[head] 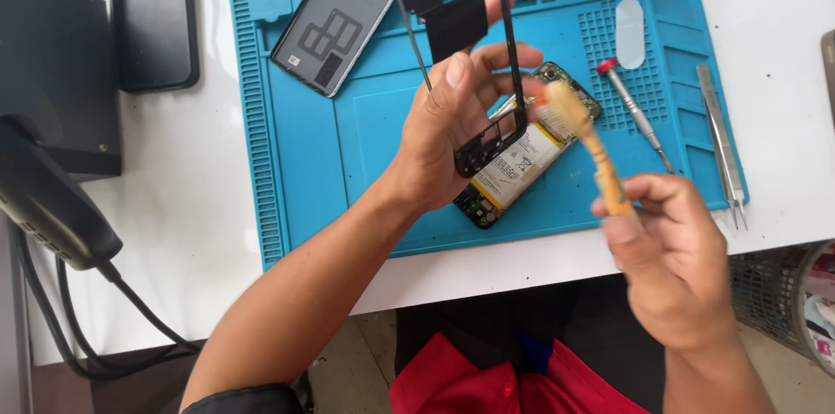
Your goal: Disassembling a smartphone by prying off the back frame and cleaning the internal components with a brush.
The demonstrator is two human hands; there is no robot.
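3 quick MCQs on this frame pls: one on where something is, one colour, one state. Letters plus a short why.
1. Where do the tweezers lie?
A. at the right edge of the mat
B. on the dark phone at top left
C. in the wire basket

2. What colour is the work mat?
A. grey
B. blue
C. green

3. What state is the phone on the mat in?
A. sealed, screen up
B. opened, battery exposed
C. wrapped in a box

Answers:
1 A: they rest along the mat's right edge, beside the red-capped screwdriver.
2 B: the mat is plainly blue against the white table.
3 B: the white battery and boards show; the left hand holds the black frame above it and the right hand holds a brush.
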